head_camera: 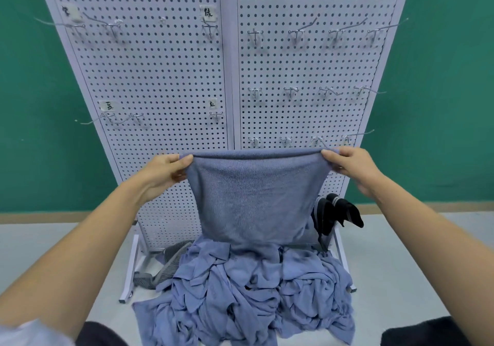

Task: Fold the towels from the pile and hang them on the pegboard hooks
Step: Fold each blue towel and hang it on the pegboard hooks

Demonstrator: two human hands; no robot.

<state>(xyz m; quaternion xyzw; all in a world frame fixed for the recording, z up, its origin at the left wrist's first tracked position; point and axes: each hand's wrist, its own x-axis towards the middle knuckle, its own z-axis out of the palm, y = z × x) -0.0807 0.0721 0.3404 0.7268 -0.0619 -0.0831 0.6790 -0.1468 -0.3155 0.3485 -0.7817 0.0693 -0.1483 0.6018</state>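
I hold a blue-grey towel stretched out in front of the white pegboard. My left hand pinches its upper left corner and my right hand pinches its upper right corner. The towel hangs down doubled over, its lower edge reaching the crumpled pile of blue-grey towels on the floor at the foot of the board. Bare metal hooks stick out of the board in several rows, the lowest row just above the towel's top edge.
Small paper labels are fixed beside some left-panel hooks. Black cloths hang at the board's lower right. A grey striped cloth lies by the stand's left foot. Green wall behind, pale floor around.
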